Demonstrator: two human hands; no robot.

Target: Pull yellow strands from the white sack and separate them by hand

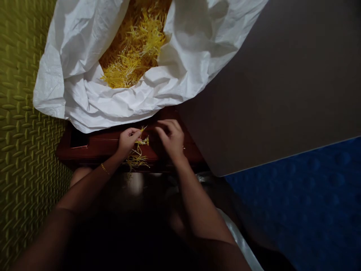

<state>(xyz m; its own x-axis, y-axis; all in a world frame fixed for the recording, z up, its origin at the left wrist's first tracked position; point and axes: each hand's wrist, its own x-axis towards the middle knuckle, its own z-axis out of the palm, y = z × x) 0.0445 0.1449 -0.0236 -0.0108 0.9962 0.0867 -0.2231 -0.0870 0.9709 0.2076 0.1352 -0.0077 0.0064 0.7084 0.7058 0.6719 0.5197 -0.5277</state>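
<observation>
Left hand (128,142) pinching yellow strands (143,129) over dark red tabletop (155,150), right hand (173,138) released, loosely curled nearby, open white sack (180,84) beyond

Yellow textured matting (19,113), blue matting (304,192), dim light

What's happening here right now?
A person's left hand pinches a few thin yellow strands over a dark red table. The right hand is beside it, thumb and fingers apart, with nothing visible in its grip. A loose clump shows at the table's near edge. Beyond, a white sack stands open, with many more strands inside.
</observation>
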